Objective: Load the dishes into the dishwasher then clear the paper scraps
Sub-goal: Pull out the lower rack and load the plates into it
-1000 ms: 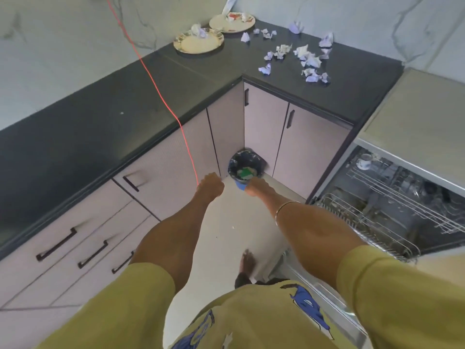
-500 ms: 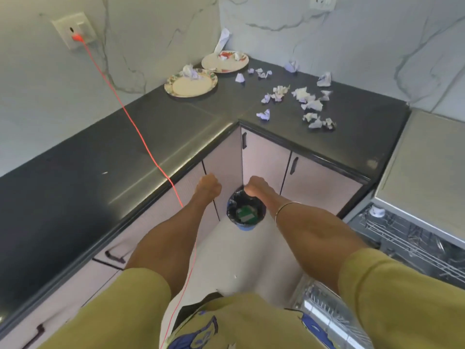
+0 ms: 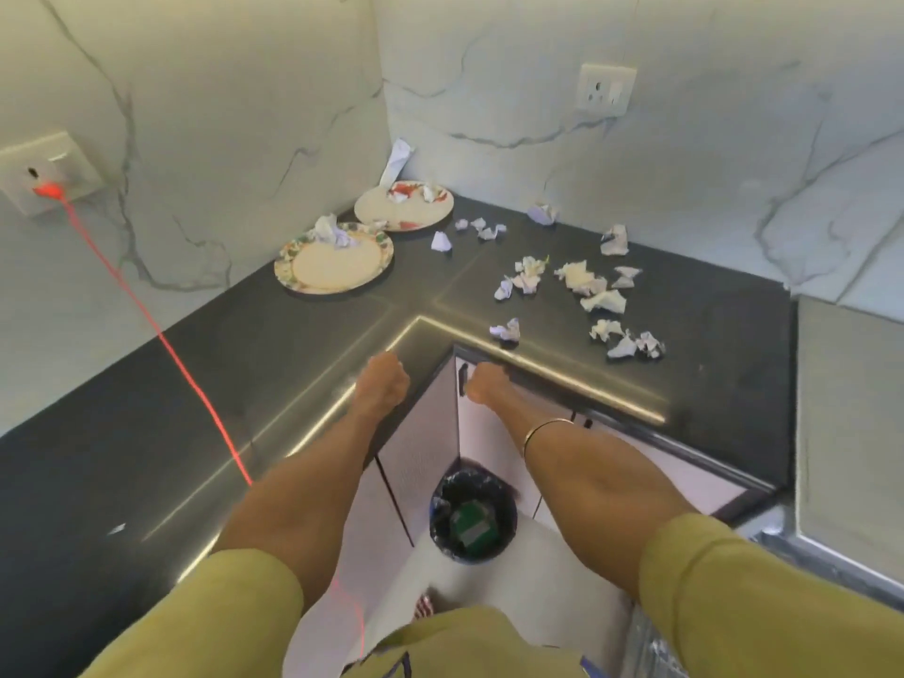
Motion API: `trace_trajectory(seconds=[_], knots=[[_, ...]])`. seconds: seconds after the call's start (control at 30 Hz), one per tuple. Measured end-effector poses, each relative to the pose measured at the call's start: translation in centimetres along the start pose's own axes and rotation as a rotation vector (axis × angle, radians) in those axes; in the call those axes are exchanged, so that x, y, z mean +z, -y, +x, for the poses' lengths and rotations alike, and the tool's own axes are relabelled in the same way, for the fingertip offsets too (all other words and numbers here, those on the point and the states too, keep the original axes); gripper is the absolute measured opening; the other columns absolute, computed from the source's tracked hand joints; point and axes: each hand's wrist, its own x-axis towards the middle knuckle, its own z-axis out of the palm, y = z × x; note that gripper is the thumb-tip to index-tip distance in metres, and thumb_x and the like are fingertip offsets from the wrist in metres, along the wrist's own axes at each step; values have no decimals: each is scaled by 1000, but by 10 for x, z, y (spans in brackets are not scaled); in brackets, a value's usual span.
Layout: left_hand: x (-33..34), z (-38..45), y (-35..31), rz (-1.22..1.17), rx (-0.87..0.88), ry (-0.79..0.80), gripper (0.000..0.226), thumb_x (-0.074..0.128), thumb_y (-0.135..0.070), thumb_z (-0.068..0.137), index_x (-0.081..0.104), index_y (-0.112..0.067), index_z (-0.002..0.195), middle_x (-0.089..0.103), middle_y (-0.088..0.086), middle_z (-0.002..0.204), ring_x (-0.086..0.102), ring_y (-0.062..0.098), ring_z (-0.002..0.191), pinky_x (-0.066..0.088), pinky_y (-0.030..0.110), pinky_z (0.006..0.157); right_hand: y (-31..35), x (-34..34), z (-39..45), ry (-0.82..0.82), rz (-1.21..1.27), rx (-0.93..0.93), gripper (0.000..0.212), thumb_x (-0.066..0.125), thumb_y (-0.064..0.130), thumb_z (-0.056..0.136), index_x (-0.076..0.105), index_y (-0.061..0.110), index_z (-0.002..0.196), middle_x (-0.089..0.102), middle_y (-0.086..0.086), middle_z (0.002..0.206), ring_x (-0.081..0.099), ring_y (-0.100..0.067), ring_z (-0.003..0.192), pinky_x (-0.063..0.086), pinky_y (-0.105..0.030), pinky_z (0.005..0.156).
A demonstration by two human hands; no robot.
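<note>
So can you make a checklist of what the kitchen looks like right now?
Surface: black stone corner countertop, glossy.
Job's things: two round patterned plates on the countertop near the corner, each with crumpled paper on it.
Clutter: white crumpled paper scraps scattered across the countertop.
Hands: left hand and right hand both curled, holding nothing.
Cables: orange cable from the white wall socket, across the countertop.
Surroundings: black-lined waste bin on the floor; marble walls.
</note>
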Motion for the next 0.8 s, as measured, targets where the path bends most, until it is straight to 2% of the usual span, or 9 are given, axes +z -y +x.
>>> trace_trajectory(seconds=[0.07, 0.17, 0.3, 0.47, 0.73, 0.8], knots=[[-11, 33, 2, -2, 18, -2, 27, 43, -11, 92, 59, -1, 111, 62, 25, 116, 60, 44, 109, 48, 45, 88, 19, -8, 30, -29, 22, -9, 32, 49, 15, 94, 63, -1, 118, 63, -20, 118, 59, -36, 114, 46, -35, 87], [-21, 71, 0, 19, 12, 14, 29, 41, -12, 94, 58, -2, 115, 60, 25, 120, 58, 44, 111, 48, 46, 91, 42, -12, 75, -61, -7, -23, 29, 48, 11, 91, 65, -5, 108, 64, -22, 118, 60, -37, 112, 48, -35, 85], [-29, 114, 2, 69, 20, 20, 30, 42, -11, 96, 58, 0, 119, 60, 25, 123, 56, 44, 115, 47, 45, 93, 62, -23, 101, -153, 32, -13, 33, 49, 6, 84, 63, 0, 113, 62, -22, 122, 59, -40, 114, 48, -36, 90], [-29, 167, 1, 45, 29, 31, 27, 41, -10, 95, 56, 2, 115, 60, 27, 120, 57, 46, 112, 46, 47, 90, 69, -36, 146, -181, 22, -11, 29, 49, 6, 82, 65, 1, 106, 66, -21, 114, 62, -39, 107, 50, -35, 84], [-16, 231, -3, 51, -40, 80, 29, 44, -7, 94, 57, 6, 117, 59, 24, 125, 55, 41, 118, 44, 43, 95, 90, -76, 225, -124, -67, -63, 35, 48, 9, 91, 60, 0, 122, 60, -23, 128, 58, -40, 118, 48, -38, 92], [-13, 247, -3, 10, -82, 44, 30, 45, -11, 95, 54, 4, 120, 57, 22, 126, 55, 41, 117, 44, 44, 95, 97, -87, 248, -107, -75, -106, 34, 47, 8, 91, 59, -1, 122, 58, -22, 130, 55, -40, 121, 47, -40, 96]])
